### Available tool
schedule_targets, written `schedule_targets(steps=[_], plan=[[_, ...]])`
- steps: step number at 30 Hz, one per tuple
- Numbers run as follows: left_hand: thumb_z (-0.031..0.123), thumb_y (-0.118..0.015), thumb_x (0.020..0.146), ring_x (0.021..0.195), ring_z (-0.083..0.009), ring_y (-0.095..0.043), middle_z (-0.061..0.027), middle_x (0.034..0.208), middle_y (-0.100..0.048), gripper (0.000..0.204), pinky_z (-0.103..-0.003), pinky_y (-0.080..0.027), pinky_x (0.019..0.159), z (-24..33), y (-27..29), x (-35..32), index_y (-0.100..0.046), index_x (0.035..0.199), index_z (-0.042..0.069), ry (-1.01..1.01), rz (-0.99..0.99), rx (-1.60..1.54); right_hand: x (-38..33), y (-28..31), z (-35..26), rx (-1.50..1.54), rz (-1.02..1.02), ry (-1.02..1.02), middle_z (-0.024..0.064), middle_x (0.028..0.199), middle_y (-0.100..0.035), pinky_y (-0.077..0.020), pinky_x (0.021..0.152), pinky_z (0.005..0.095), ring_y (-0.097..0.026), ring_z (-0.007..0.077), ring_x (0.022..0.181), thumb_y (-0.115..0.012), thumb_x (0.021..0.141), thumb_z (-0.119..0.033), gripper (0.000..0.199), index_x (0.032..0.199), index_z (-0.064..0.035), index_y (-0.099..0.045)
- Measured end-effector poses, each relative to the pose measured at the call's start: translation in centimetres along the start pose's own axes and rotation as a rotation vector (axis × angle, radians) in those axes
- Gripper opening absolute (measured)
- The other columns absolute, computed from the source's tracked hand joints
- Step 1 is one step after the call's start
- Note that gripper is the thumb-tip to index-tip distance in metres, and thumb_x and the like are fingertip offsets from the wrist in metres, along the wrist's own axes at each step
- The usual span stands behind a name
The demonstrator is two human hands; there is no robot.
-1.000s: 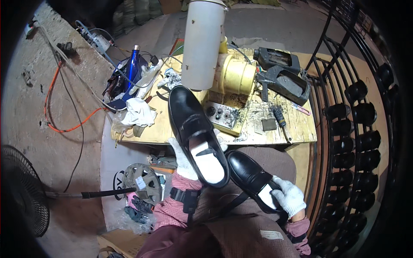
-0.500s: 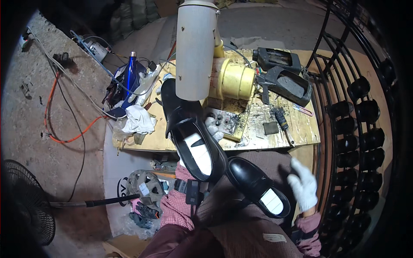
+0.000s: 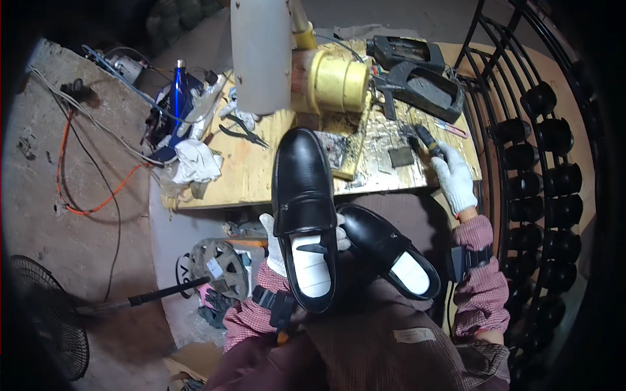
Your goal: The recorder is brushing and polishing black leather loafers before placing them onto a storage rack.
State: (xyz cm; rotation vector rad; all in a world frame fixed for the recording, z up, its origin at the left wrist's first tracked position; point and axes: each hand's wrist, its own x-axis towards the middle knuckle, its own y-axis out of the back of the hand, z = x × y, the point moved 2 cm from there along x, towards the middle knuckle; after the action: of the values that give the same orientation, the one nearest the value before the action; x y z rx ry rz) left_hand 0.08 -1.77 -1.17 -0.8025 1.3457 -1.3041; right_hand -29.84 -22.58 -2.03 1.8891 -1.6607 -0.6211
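A black loafer (image 3: pixel 302 179) with a white insole sits upright in my left hand (image 3: pixel 274 244), white-gloved, which wraps its sides from beneath, fingertips showing at the right edge. A loose dark piece lies on the insole. Its mate, a second black loafer (image 3: pixel 373 238), rests on my lap to the right. My right hand (image 3: pixel 454 176), also in a white glove, reaches to the bench and closes around the lower end of a black-handled tool (image 3: pixel 426 137) with a yellow band. The covered end of that tool is hidden by the glove.
The wooden bench (image 3: pixel 248 189) carries pliers (image 3: pixel 242 133), a yellow machine (image 3: pixel 339 81), a dark square pad (image 3: pixel 401 156), a pink cutter (image 3: pixel 451 128) and black trays (image 3: pixel 424 91). A pale lamp tube (image 3: pixel 262 58) hangs above. Right, a rack (image 3: pixel 479 85) holds several black shoes; left stands a fan (image 3: pixel 49 319).
The left-hand loafer has turned, its toe now pointing away from me and its upper showing. My right hand has moved forward from beside my lap onto the tool. The view has shifted.
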Motion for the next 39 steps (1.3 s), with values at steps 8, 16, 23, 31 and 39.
schedule_targets(steps=[8,16,23,31,39], plan=[[0.074,-0.057,0.093,0.107,-0.0467,-0.069,-0.0343,0.131,-0.062,0.097,-0.06,-0.059,0.092,-5.3,2.3,-0.9,-0.048,0.147,-0.006,0.116,0.143,0.114,-10.0,3.6,-8.6,0.15,-0.414,0.599,0.0105,0.083,-0.068,-0.0575,0.068,0.0371,-0.067,0.0253,0.068,-0.076,0.086,-0.017,0.057,0.142,-0.0038,-0.066],[0.085,-0.061,0.083,0.11,-0.0494,-0.068,-0.0376,0.131,-0.061,0.115,-0.062,-0.058,0.094,-6.3,5.7,0.4,-0.044,0.15,-0.007,0.205,0.057,0.258,-10.2,5.5,-9.7,-0.092,-0.187,0.79,0.0087,0.075,-0.064,-0.0558,0.061,0.035,-0.065,0.0256,0.064,-0.077,0.088,-0.022,0.054,0.137,-0.002,-0.067],[0.084,-0.046,0.091,0.144,-0.0336,-0.05,-0.0182,0.159,-0.048,0.109,-0.048,-0.045,0.119,-6.3,-0.6,-0.3,-0.034,0.161,0.001,0.157,-0.012,0.578,-9.2,6.0,-10.7,-0.224,-0.072,0.55,0.0153,0.081,-0.068,-0.0557,0.067,0.0376,-0.068,0.0295,0.067,-0.075,0.091,-0.018,0.052,0.14,-0.0051,-0.066],[0.08,-0.049,0.093,0.141,-0.033,-0.053,-0.0204,0.157,-0.049,0.105,-0.046,-0.045,0.118,-6.3,-0.8,-0.4,-0.035,0.16,-0.001,0.133,-0.095,0.509,-9.5,5.2,-10.1,-0.412,-0.195,0.69,0.0136,0.079,-0.068,-0.0553,0.064,0.0391,-0.07,0.0312,0.068,-0.073,0.095,-0.024,0.05,0.143,-0.0104,-0.064],[0.089,-0.063,0.075,0.127,-0.0436,-0.062,-0.029,0.145,-0.055,0.126,-0.059,-0.052,0.108,-4.9,3.2,-0.1,-0.038,0.156,-0.004,0.102,-0.006,0.346,-0.9,1.6,-0.7,-0.566,-0.064,0.241,0.0201,0.102,-0.073,-0.0554,0.082,0.0489,-0.071,0.0399,0.094,-0.066,0.098,-0.038,0.054,0.144,-0.0102,-0.059]])
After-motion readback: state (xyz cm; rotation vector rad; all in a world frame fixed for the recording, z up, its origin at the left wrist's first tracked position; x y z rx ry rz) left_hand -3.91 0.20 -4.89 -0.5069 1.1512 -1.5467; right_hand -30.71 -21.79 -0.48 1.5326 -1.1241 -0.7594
